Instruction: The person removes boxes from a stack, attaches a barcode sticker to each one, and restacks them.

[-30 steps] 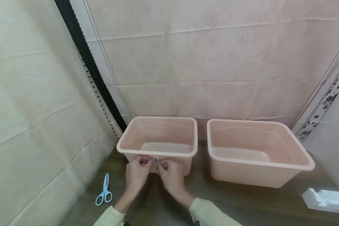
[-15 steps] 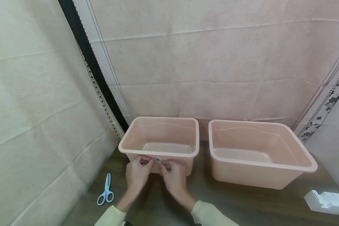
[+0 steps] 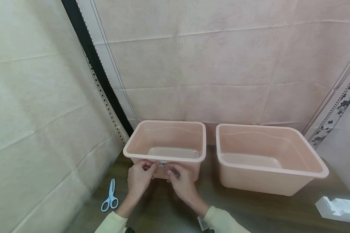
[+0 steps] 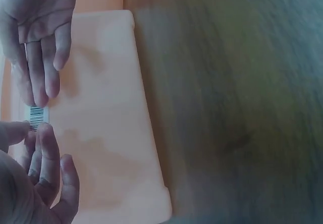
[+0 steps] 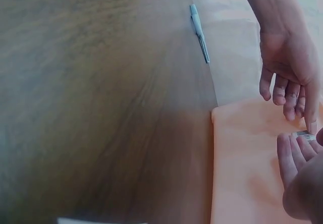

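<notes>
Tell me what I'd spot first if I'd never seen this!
Probably the pink tubs, side by side on the brown table. Then the left hand and right hand, fingers touching a barcode sticker at the front of the left tub. Blue scissors lie on the table, left of the hands.

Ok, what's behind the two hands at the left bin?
Between the left hand and right hand, a barcode label shows against the bin's front wall; whatever lies directly behind the hands is covered.

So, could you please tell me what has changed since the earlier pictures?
The left hand has shifted slightly left and the right hand slightly right; a narrower strip of barcode label shows between them. Both tubs and the blue scissors stayed put.
</notes>
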`<act>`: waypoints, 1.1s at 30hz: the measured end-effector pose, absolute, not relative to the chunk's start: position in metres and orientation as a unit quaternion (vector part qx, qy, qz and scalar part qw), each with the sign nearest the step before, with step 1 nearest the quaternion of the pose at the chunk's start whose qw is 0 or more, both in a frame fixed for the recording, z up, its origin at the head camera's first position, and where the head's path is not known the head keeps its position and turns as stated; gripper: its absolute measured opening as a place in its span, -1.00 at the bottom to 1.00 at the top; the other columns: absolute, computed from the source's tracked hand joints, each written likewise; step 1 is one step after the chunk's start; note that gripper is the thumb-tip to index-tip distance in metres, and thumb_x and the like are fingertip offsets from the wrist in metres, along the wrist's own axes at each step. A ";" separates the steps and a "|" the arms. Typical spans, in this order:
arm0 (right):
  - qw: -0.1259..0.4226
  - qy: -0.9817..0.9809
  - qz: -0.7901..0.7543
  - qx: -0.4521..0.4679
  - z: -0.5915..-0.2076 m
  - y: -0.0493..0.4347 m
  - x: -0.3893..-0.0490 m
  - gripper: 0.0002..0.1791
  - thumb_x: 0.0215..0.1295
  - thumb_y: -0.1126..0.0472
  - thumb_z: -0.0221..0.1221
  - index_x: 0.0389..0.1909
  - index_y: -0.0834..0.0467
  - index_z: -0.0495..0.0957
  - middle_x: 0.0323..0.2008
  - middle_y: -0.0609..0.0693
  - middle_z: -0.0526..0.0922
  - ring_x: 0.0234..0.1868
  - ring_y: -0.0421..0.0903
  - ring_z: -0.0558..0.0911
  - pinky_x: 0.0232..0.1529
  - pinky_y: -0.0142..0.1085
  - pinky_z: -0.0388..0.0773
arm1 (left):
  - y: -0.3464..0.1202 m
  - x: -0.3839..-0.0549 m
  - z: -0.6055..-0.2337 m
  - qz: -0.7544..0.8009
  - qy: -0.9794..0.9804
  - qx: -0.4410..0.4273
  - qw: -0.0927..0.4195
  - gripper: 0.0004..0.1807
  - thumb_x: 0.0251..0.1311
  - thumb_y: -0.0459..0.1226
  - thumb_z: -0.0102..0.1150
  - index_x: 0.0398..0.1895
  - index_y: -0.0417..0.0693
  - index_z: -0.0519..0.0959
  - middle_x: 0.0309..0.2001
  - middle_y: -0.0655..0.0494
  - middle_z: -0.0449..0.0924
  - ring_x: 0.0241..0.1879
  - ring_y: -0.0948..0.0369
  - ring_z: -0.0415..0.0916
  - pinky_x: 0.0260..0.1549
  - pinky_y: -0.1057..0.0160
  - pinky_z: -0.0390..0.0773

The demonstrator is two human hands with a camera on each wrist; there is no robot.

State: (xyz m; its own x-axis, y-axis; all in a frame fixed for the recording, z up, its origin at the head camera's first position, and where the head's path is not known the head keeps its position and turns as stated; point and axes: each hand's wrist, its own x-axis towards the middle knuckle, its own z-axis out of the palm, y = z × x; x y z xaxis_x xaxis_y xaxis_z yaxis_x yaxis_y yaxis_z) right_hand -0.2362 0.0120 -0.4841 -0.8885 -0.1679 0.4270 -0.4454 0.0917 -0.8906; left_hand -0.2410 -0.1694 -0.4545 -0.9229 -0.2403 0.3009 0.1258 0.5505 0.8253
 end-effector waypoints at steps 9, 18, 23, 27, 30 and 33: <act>0.091 -0.728 0.642 0.222 -0.483 0.018 -0.237 -0.63 0.48 0.45 0.16 0.22 0.17 0.65 0.10 0.11 0.79 -0.13 0.14 0.82 -0.20 -0.04 0.81 | -0.162 -0.245 -0.461 -0.588 -0.793 -0.038 0.156 -0.64 0.55 -0.13 0.18 -0.33 -0.15 0.80 -0.42 -0.11 0.80 -0.57 0.17 0.67 -0.57 0.25 0.67; 0.098 -0.736 0.632 0.223 -0.477 0.022 -0.235 -0.50 0.39 0.52 0.13 0.26 0.10 0.64 0.08 0.06 0.80 -0.28 0.08 0.80 -0.24 -0.11 0.80 | -0.162 -0.246 -0.461 -0.613 -0.772 -0.074 0.149 -0.68 0.60 -0.15 0.10 -0.19 -0.10 0.78 -0.33 -0.10 0.82 -0.52 0.13 0.71 -0.50 0.19 0.70; 0.081 -0.739 0.633 0.217 -0.483 0.021 -0.235 -0.52 0.40 0.51 0.16 0.27 0.12 0.63 0.08 0.10 0.79 -0.33 -0.09 0.79 -0.28 -0.16 0.80 | -0.166 -0.246 -0.468 -0.617 -0.767 -0.067 0.161 -0.77 0.51 -0.16 0.24 -0.17 -0.10 0.79 -0.30 -0.12 0.82 -0.48 0.19 0.72 -0.46 0.26 0.70; 0.059 -0.730 0.644 0.219 -0.484 0.020 -0.235 -0.53 0.43 0.49 0.15 0.31 0.14 0.60 0.14 0.14 0.76 -0.29 -0.13 0.80 -0.26 -0.22 0.80 | -0.172 -0.244 -0.469 -0.619 -0.768 -0.054 0.155 -0.74 0.50 -0.14 0.26 -0.14 -0.14 0.78 -0.33 -0.14 0.81 -0.47 0.17 0.75 -0.45 0.28 0.71; 0.056 -0.720 0.653 0.228 -0.482 0.022 -0.236 -0.49 0.43 0.51 0.12 0.33 0.13 0.59 0.19 0.13 0.73 -0.22 0.00 0.82 -0.22 -0.22 0.81 | -0.174 -0.243 -0.467 -0.624 -0.767 -0.050 0.141 -0.66 0.54 -0.08 0.20 -0.12 -0.17 0.78 -0.34 -0.17 0.80 -0.46 0.14 0.76 -0.43 0.25 0.72; 0.050 -0.713 0.658 0.236 -0.482 0.023 -0.237 -0.48 0.43 0.53 0.08 0.33 0.14 0.58 0.19 0.15 0.74 -0.07 0.12 0.82 -0.15 -0.19 0.81 | -0.174 -0.244 -0.466 -0.626 -0.766 -0.049 0.137 -0.61 0.56 -0.05 0.15 -0.13 -0.18 0.78 -0.26 -0.16 0.82 -0.40 0.15 0.76 -0.37 0.20 0.75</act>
